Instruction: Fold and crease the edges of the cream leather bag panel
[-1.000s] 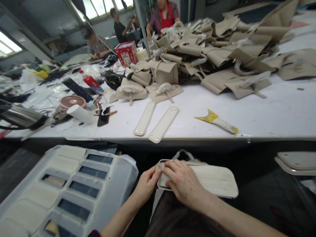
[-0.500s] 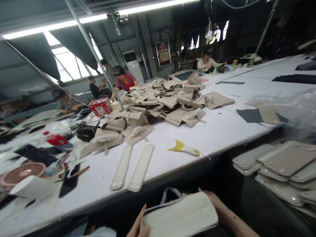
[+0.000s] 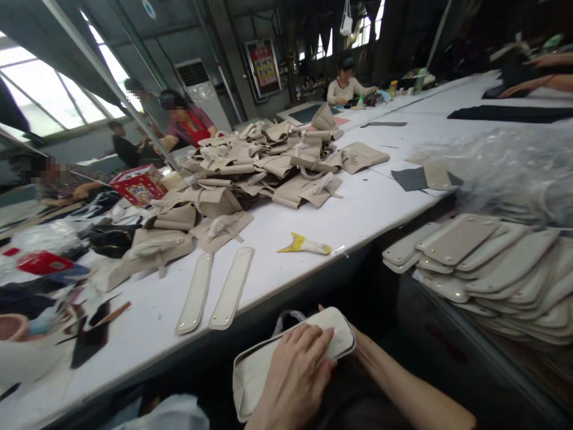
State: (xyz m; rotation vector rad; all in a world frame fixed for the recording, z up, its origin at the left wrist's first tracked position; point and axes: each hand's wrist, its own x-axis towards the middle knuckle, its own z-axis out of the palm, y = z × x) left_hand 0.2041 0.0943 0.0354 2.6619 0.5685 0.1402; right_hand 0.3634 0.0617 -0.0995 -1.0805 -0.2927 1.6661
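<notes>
A cream handbag (image 3: pixel 255 364) is held low at the table's near edge, its pale flat face turned up toward me. Behind it, a plastic-wrapped handle (image 3: pixel 286 319) shows. My left hand (image 3: pixel 299 364) lies across the pale face, fingers stretched flat on it. At the bag's far right end, my right hand (image 3: pixel 347 331) grips from behind; most of its fingers are hidden by the bag. Two pale strips with metal studs (image 3: pixel 230 289) lie side by side on the table ahead. To their right rests a yellow-and-white tube (image 3: pixel 307 245).
A heap of beige bag pieces (image 3: pixel 268 164) covers the middle of the white table (image 3: pixel 358 209). Stacked studded panels (image 3: pixel 505 257) stand at my right, below clear plastic sheeting (image 3: pixel 505 161). Several people work around the table; another person's hands (image 3: pixel 532 83) handle dark material at far right.
My left hand has moved from the bag's left end onto its pale face. The bag has shifted slightly left and up in view. The camera has turned right.
</notes>
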